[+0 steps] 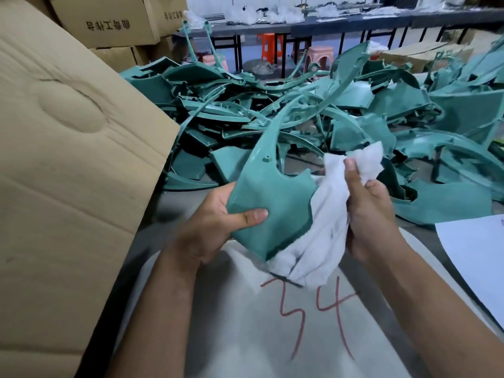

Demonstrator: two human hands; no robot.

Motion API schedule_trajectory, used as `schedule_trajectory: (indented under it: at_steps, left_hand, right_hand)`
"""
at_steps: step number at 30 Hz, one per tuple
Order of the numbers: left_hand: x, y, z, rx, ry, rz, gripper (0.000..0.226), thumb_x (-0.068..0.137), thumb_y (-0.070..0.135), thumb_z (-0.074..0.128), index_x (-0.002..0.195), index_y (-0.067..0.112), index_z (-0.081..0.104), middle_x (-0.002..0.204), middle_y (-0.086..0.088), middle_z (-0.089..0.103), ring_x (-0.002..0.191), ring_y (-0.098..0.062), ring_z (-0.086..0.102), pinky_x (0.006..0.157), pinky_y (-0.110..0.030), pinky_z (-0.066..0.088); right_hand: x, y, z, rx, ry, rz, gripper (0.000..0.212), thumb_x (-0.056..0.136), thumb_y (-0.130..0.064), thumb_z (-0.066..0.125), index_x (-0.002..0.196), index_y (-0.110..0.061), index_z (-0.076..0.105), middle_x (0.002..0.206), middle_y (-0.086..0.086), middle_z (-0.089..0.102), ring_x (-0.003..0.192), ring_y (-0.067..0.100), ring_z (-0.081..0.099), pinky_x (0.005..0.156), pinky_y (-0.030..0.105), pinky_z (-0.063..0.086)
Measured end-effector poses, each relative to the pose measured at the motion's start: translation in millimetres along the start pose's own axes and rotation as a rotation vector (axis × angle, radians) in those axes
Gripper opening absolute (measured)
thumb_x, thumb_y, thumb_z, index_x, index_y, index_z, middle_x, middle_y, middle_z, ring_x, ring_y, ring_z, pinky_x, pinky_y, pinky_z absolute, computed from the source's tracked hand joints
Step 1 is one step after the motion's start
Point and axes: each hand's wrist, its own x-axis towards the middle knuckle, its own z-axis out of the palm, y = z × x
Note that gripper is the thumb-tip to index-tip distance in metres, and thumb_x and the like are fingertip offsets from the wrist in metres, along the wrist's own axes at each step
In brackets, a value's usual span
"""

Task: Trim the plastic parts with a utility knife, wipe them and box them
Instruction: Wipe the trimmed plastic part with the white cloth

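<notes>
A teal plastic part (275, 197) with a long curved arm rising up and to the right is held above the table. My left hand (215, 227) grips its lower left edge, thumb lying across the front face. My right hand (368, 211) holds a crumpled white cloth (324, 241) against the part's right side; the cloth hangs below the part and bunches above my thumb. No utility knife shows in the frame.
A big heap of teal plastic parts (354, 110) covers the table beyond my hands. A large cardboard box flap (68, 159) stands at the left, with stacked cartons (109, 23) behind. A white sheet marked in red (272, 323) lies below; white paper (477, 257) at right.
</notes>
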Motion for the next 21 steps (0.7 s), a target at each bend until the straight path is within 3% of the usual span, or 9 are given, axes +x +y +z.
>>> schedule_trajectory:
  at_steps: [3, 5, 7, 10, 12, 15, 16, 18, 21]
  left_hand:
    - [2.8, -3.0, 4.2, 0.124, -0.015, -0.003, 0.035, 0.081, 0.002, 0.075, 0.116, 0.008, 0.072, 0.117, -0.019, 0.073, 0.105, -0.033, 0.072, 0.088, -0.039, 0.059]
    - [2.3, -2.2, 3.0, 0.180, 0.036, 0.016, 0.035, 0.079, 0.003, 0.078, 0.114, 0.006, 0.072, 0.113, -0.019, 0.075, 0.100, -0.031, 0.073, 0.087, -0.039, 0.059]
    - [1.8, -1.1, 1.8, 0.214, 0.105, 0.046, 0.035, 0.077, 0.001, 0.081, 0.111, 0.009, 0.074, 0.109, -0.016, 0.076, 0.096, -0.029, 0.074, 0.083, -0.038, 0.060]
    - [1.6, 0.0, 2.5, 0.170, 0.088, 0.037, 0.036, 0.077, 0.002, 0.082, 0.111, 0.010, 0.073, 0.110, -0.017, 0.076, 0.096, -0.030, 0.074, 0.081, -0.036, 0.060]
    - [-0.8, 2.6, 0.0, 0.113, -0.004, 0.002, 0.043, 0.075, 0.008, 0.082, 0.116, 0.008, 0.071, 0.115, -0.021, 0.073, 0.099, -0.033, 0.072, 0.082, -0.037, 0.059]
    - [-4.3, 5.6, -0.9, 0.077, -0.058, -0.020, 0.046, 0.071, 0.013, 0.081, 0.116, 0.009, 0.072, 0.116, -0.022, 0.072, 0.100, -0.032, 0.072, 0.082, -0.036, 0.059]
    - [-3.4, 4.5, 1.2, 0.084, -0.039, -0.021, 0.046, 0.070, 0.014, 0.081, 0.115, 0.010, 0.072, 0.115, -0.021, 0.073, 0.099, -0.031, 0.072, 0.081, -0.035, 0.059]
    - [-0.6, 1.5, 7.4, 0.099, 0.002, -0.050, 0.050, 0.068, 0.017, 0.083, 0.115, 0.009, 0.072, 0.113, -0.020, 0.073, 0.097, -0.030, 0.072, 0.080, -0.035, 0.058]
    - [0.4, 0.4, 7.8, 0.125, -0.027, -0.098, 0.051, 0.067, 0.017, 0.082, 0.116, 0.008, 0.072, 0.111, -0.020, 0.074, 0.094, -0.030, 0.072, 0.080, -0.036, 0.057]
  right_hand:
    - [-4.2, 1.5, -2.7, -0.168, -0.171, 0.267, 0.036, 0.103, -0.053, 0.054, 0.101, -0.024, 0.075, 0.083, 0.003, 0.080, 0.068, 0.015, 0.078, 0.051, 0.024, 0.057]
    - [-3.1, -0.5, -5.3, -0.117, -0.335, 0.200, 0.030, 0.098, -0.037, 0.064, 0.112, -0.012, 0.072, 0.097, 0.011, 0.080, 0.085, 0.023, 0.079, 0.064, 0.028, 0.061]
    - [-3.0, -6.1, -6.7, -0.193, -0.421, 0.005, 0.020, 0.093, -0.029, 0.066, 0.098, -0.012, 0.075, 0.089, 0.006, 0.079, 0.080, 0.017, 0.076, 0.067, 0.026, 0.059]
    - [-0.9, -4.7, -9.8, -0.496, -0.330, -0.227, 0.039, 0.097, -0.042, 0.063, 0.062, -0.024, 0.065, 0.057, -0.014, 0.058, 0.052, 0.002, 0.053, 0.051, 0.017, 0.042]
    - [-1.8, -10.2, -9.7, -0.523, -0.184, -0.218, 0.058, 0.102, -0.045, 0.059, 0.048, -0.026, 0.049, 0.046, -0.017, 0.041, 0.040, -0.001, 0.036, 0.041, 0.014, 0.030]
    - [2.2, -15.2, -14.6, -0.482, 0.123, -0.055, 0.058, 0.099, -0.061, 0.058, 0.060, -0.018, 0.050, 0.045, -0.009, 0.048, 0.037, 0.006, 0.045, 0.041, 0.017, 0.034]
    - [1.5, -14.4, -14.9, -0.437, 0.105, 0.004, 0.050, 0.101, -0.054, 0.058, 0.067, -0.017, 0.058, 0.048, -0.011, 0.057, 0.041, 0.006, 0.054, 0.044, 0.019, 0.040]
    - [-2.7, -7.8, -12.4, -0.309, -0.144, 0.077, 0.035, 0.105, -0.031, 0.060, 0.074, -0.024, 0.073, 0.060, -0.011, 0.070, 0.053, 0.005, 0.065, 0.050, 0.021, 0.050]
    - [-8.6, -2.8, -5.4, -0.132, -0.432, 0.067, 0.013, 0.088, -0.032, 0.075, 0.079, -0.023, 0.078, 0.076, 0.003, 0.075, 0.068, 0.016, 0.073, 0.060, 0.029, 0.058]
